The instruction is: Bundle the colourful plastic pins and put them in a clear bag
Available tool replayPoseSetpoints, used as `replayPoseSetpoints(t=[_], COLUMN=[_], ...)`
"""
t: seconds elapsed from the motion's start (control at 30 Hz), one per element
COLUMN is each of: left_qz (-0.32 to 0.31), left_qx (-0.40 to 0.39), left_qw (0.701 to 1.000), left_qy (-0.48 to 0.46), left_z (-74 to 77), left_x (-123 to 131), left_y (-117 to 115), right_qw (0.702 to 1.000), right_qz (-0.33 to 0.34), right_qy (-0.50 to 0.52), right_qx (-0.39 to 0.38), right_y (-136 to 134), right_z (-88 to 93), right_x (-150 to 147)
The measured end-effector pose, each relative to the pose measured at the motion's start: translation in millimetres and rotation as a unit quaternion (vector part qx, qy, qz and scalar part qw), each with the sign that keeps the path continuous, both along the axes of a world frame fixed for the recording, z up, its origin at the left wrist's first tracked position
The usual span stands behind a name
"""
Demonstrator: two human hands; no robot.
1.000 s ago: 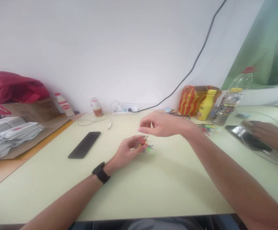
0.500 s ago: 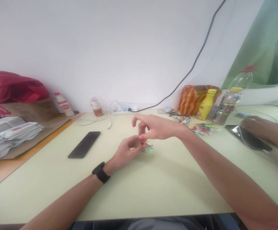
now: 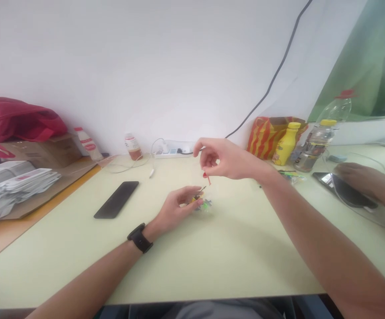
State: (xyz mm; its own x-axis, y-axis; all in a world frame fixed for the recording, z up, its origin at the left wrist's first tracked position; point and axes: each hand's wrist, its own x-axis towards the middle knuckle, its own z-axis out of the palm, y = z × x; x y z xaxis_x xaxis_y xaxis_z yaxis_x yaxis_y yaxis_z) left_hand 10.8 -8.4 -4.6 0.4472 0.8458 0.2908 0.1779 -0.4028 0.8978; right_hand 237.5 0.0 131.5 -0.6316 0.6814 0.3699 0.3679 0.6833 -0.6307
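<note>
My left hand point(image 3: 175, 208), with a black watch on its wrist, rests on the pale green table point(image 3: 212, 261) and pinches a small clear packet of coloured pieces point(image 3: 203, 204). My right hand point(image 3: 223, 158) hovers above it, thumb and finger closed on a small red piece point(image 3: 207, 177) that hangs down just over the packet.
A black phone point(image 3: 117, 200) lies left of my hands. A power strip point(image 3: 174, 153), small bottles point(image 3: 133, 147), a striped bag point(image 3: 268, 135) and drink bottles point(image 3: 315, 141) line the wall. Another person's hand point(image 3: 358, 177) rests on a phone at right. Stacked white packets point(image 3: 16, 184) sit far left.
My right hand dipped down to the packet in my left hand, then rose with a small red piece pinched in its fingers. My left hand stayed put.
</note>
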Motion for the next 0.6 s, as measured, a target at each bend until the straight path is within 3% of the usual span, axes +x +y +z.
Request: replayPoseSetpoints(t=[0.1, 0.23, 0.33, 0.5, 0.6], left_qz=[-0.002, -0.011, -0.01, 0.0, 0.008], left_qx=[0.001, 0.007, 0.001, -0.011, -0.014], left_qw=[1.0, 1.0, 1.0, 1.0, 1.0], left_qy=[0.004, 0.005, -0.004, -0.015, -0.02], left_z=[1.5, 2.8, 2.2, 0.0, -1.5], left_x=[1, 2, 3, 3, 2], left_y=[0, -1, -1, 0, 1], right_qw=[1.0, 0.996, 0.997, 0.994, 0.987], right_qz=[-0.011, 0.005, 0.017, -0.08, -0.103], right_qy=[-0.022, -0.071, -0.054, -0.07, -0.118], right_qx=[0.006, -0.053, -0.057, 0.037, 0.038], right_y=[-2, -3, -1, -2, -6], right_z=[-3.7, -7.7, -7.2, -2.1, 0.4], right_x=[-8, -14, -12, -4, -2])
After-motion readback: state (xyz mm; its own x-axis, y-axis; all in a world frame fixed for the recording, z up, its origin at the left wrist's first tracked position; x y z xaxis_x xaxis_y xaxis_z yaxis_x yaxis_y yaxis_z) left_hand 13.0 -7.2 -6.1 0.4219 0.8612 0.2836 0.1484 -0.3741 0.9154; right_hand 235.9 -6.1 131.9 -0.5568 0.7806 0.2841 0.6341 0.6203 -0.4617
